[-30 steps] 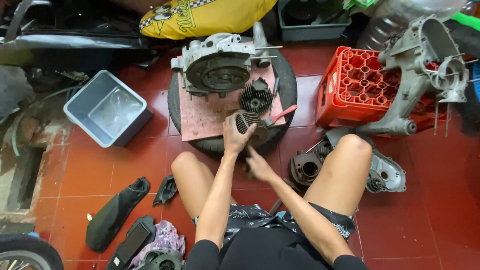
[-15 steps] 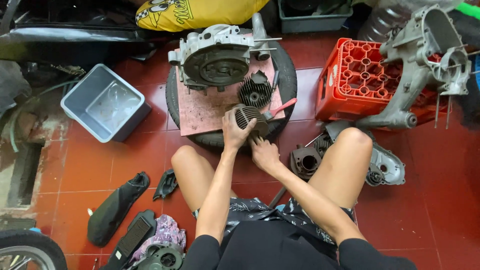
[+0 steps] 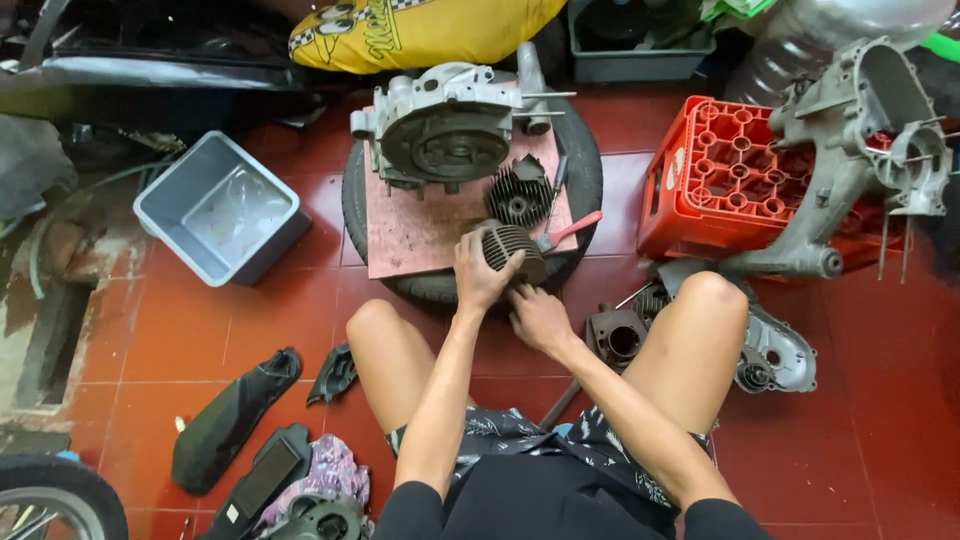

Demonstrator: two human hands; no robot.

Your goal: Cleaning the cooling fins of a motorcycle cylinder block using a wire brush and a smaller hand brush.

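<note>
The left hand (image 3: 482,272) has its grip closed around a finned engine cylinder (image 3: 512,250) at the tyre's (image 3: 590,175) six o'clock edge. The right hand (image 3: 540,318) sits just beneath it, fingers curled; whether it grips anything, I cannot tell. The engine case (image 3: 445,135) lies at twelve o'clock.

Crate (image 3: 740,175) right of tyre (image 3: 590,170)
</note>
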